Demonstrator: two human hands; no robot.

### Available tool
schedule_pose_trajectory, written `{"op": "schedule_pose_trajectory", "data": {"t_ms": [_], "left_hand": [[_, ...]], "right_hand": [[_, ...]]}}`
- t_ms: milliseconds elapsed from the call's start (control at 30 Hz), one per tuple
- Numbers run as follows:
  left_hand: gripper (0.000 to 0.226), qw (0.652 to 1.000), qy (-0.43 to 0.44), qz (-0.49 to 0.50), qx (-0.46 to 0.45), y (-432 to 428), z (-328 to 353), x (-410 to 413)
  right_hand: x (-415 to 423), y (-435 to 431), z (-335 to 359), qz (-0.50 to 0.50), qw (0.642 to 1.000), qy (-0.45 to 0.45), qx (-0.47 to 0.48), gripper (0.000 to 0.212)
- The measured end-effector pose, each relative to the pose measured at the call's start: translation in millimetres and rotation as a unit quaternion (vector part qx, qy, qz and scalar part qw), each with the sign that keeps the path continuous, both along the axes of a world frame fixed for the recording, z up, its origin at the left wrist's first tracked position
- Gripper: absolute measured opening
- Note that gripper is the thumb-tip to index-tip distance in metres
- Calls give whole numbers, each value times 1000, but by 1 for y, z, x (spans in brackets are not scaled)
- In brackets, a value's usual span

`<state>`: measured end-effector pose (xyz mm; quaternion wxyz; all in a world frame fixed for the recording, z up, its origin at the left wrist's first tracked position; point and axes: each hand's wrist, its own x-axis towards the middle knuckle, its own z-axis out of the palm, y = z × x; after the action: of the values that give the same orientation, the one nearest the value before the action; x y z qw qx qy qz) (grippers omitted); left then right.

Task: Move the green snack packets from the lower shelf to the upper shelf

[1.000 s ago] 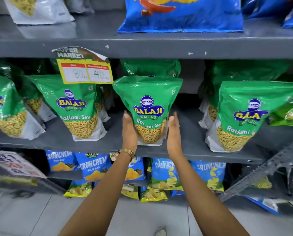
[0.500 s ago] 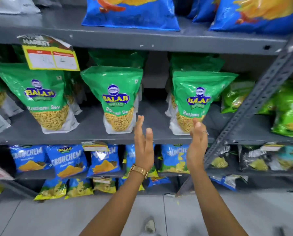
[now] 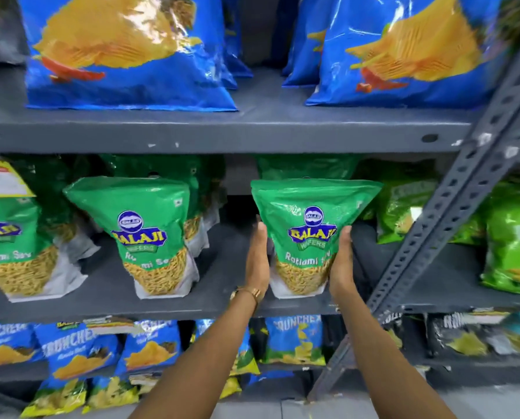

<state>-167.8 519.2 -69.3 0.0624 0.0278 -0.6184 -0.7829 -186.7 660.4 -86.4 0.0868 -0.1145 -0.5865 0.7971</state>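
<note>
I see a grey metal rack with a slanted perforated upright (image 3: 452, 225) crossing the right side. On the upper shelf (image 3: 252, 128) stand big blue chip bags (image 3: 125, 49), with bare shelf between the left and right groups. The middle shelf (image 3: 107, 300) carries green packets reading "BALAJI WAFERS" and "Ratlami Sev", each with a clear lower window full of thin yellow sev. One such packet (image 3: 150, 237) stands left of centre, with open shelf floor between it and the packet I am handling. That green snack packet (image 3: 310, 234) stands upright near the front edge of the middle shelf, more green packets behind it. Lime-green bags (image 3: 513, 243) sit to the right, past the upright; their print is too blurred to read. Below, small blue packets (image 3: 74, 349) read "CRUNCHEX". My left hand (image 3: 257, 261), a gold bracelet at the wrist, presses flat on the packet's left side, and my right hand (image 3: 342, 261) on its right side, fingers extended, clamping the packet between both palms.
</note>
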Motion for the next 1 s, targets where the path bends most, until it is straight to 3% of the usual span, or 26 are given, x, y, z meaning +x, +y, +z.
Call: {"op": "schedule_pose_trajectory", "data": {"t_ms": [67,267,433,700,767,867,1000], "left_hand": [[56,1000,-3,-1,17,7,-4,-5],[69,997,-50,8,52,31,-14,-7],[55,997,-42,55,22,40,-16,-10],[84,994,-59,87,37,45,-7,-8],[84,994,-68,88,23,43,-6,-7],[65,994,-61,91,-17,38,-4,-4],[63,994,-35,101,-22,27,-2,13]], "right_hand": [[-7,3,-4,26,1000,-4,-6,111],[-9,12,-14,46,998,-26,17,87],[-8,14,-12,56,998,-21,30,72],[-7,11,-2,40,999,9,35,43],[-4,13,3,39,997,19,69,42],[9,18,9,53,988,5,148,58],[37,23,8,-33,977,62,201,47]]}}
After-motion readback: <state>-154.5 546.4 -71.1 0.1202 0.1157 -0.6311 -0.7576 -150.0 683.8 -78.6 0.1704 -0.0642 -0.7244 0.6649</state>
